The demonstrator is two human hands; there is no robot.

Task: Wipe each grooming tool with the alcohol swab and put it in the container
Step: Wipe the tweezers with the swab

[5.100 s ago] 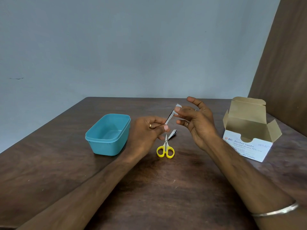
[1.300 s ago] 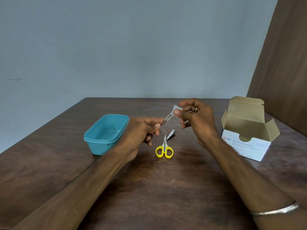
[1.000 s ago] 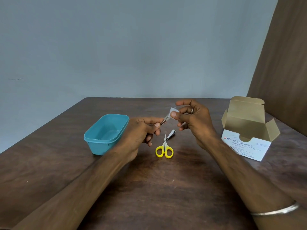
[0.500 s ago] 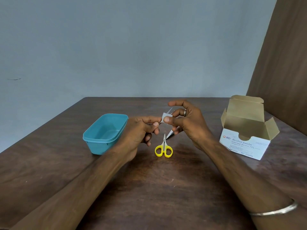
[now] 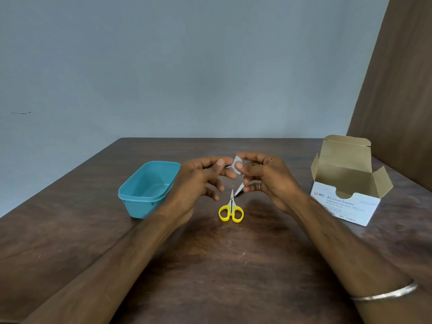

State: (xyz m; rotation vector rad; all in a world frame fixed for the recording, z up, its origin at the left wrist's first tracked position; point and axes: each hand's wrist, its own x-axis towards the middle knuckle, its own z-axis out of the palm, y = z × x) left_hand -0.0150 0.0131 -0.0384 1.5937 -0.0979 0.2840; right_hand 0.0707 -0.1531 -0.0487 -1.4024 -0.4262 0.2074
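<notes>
Above the table's middle, my left hand pinches the end of thin metal tweezers; only a short sliver shows. My right hand presses a small white alcohol swab around the tweezers right next to my left fingertips. Below my hands, yellow-handled scissors lie on the table. A metal nail clipper lies just behind them, partly hidden by my right fingers. An open teal container stands left of my left hand, with nothing visible inside.
An open cardboard box of alcohol swabs stands at the right on the dark wooden table. A brown panel rises behind the box, and a plain grey wall lies beyond the table's far edge.
My right hand has slid the swab along the tweezers toward my left hand, from the tips down to my left fingertips. Both hands have sunk slightly. The scissors and clipper have not moved.
</notes>
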